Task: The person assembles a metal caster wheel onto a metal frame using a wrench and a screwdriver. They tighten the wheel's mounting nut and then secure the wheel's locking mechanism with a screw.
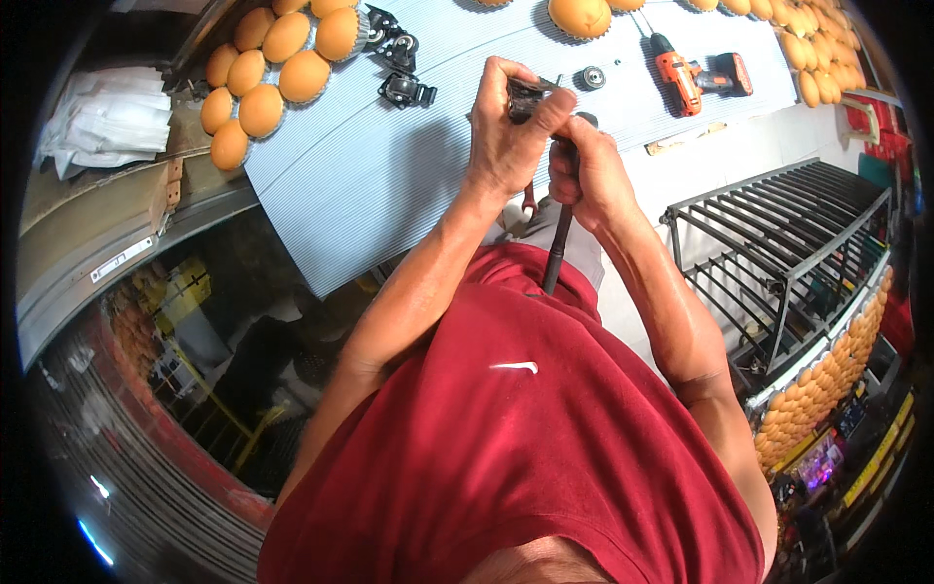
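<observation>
My left hand (506, 131) is closed around a small dark metal bracket (525, 95), with a short bolt-like pin near its upper end. My fingers hide much of its shape. Right beside it, my right hand (592, 175) grips a long black rod (557, 248) that slants down toward my shirt. The rod's upper end is at the bracket, but I cannot tell whether they touch. Just beyond my hands a small black wheel (590, 78) lies on the pale ribbed board (341, 185). Black casters (404, 90) sit to the left on the same board.
An orange and black power drill (696, 78) lies at the right of the board. Egg-shaped orange-brown pieces in fluted cups (302, 76) crowd the far left, with more at the far right. A black metal rack (778, 243) stands to my right. White sheets (107, 122) are stacked at left.
</observation>
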### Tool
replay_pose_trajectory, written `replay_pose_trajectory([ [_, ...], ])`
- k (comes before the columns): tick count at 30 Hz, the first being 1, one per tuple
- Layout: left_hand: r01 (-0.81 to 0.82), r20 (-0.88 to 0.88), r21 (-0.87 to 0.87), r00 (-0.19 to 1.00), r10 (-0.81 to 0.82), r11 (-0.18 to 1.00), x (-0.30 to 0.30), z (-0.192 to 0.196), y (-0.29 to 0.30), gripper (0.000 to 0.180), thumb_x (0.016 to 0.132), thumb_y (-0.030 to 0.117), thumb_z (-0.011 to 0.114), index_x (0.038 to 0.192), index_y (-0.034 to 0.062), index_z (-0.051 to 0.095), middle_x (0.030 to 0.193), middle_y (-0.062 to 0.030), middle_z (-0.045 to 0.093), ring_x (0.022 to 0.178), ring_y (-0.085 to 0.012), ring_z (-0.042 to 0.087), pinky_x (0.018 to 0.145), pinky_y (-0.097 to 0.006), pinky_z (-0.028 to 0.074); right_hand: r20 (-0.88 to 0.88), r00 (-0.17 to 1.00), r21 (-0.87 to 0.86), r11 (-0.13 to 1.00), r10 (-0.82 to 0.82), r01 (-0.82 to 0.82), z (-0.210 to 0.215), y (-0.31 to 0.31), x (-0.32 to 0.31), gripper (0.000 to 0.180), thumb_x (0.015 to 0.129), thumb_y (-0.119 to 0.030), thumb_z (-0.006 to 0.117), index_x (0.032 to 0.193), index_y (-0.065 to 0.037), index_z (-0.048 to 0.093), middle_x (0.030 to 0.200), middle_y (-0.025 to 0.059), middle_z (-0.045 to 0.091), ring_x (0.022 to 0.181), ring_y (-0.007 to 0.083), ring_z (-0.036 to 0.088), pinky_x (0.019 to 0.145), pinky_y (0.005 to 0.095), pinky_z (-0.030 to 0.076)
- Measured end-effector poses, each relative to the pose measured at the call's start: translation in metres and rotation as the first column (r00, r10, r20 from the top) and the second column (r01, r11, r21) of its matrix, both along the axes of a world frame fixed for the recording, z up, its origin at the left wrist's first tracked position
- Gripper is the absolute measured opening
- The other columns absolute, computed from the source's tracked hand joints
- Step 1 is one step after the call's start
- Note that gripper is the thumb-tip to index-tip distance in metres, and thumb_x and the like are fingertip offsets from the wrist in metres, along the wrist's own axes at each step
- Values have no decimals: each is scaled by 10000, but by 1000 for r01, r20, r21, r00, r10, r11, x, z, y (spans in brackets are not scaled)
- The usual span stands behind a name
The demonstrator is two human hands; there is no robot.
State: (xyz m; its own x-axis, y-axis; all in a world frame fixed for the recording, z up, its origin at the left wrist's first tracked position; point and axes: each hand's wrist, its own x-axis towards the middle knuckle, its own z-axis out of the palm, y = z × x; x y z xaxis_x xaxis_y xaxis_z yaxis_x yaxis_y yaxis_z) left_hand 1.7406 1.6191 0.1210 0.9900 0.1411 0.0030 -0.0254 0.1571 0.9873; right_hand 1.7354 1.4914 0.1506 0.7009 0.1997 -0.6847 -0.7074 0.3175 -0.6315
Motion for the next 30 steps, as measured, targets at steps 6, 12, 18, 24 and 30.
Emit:
replay_pose_trajectory([
  [6, -161, 87, -257, 978, 189, 953, 19, 16, -11, 254, 961, 266, 605, 992, 50, 474, 782, -31, 578, 678, -78, 528, 609, -237, 464, 297, 955, -186, 982, 23, 34, 11, 13, 8, 232, 930, -237, 636, 769, -88, 559, 554, -45, 433, 405, 52, 345, 369, 241, 250],
  [12, -54, 130, -334, 986, 103, 941, 19, 22, -11, 169, 941, 177, 568, 998, 55, 467, 768, -23, 554, 632, -60, 497, 550, -228, 421, 500, 866, -305, 942, 32, 141, 7, 9, 12, 220, 872, -175, 699, 757, -7, 615, 665, -19, 568, 620, 53, 479, 557, 240, 393],
  [18, 42, 200, -350, 979, 31, 936, 24, 12, -17, 218, 925, 181, 595, 1049, 70, 454, 794, 2, 506, 670, -53, 459, 581, -231, 406, 593, 801, -384, 902, 77, 197, -1, -3, 15, 272, 881, -225, 707, 739, -18, 603, 631, -24, 555, 593, 53, 474, 524, 247, 387],
  [24, -66, -202, -223, 979, 20, 973, 4, -31, -28, 540, 878, 475, 735, 1065, 70, 431, 808, -25, 540, 664, -87, 503, 556, -233, 432, 49, 981, -194, 965, 188, -175, -28, -34, 16, 268, 925, -333, 605, 743, -144, 553, 538, -75, 378, 405, 56, 316, 379, 264, 242],
  [30, -31, -260, 159, 963, 72, 987, -3, -72, -30, 751, 692, 600, 856, 936, -31, 530, 886, -147, 564, 782, -219, 589, 675, -355, 525, -216, 955, -88, 970, 202, -225, -62, -32, 9, 380, 926, -457, 560, 701, -202, 392, 540, -72, 310, 379, 53, 195, 368, 231, 163],
])
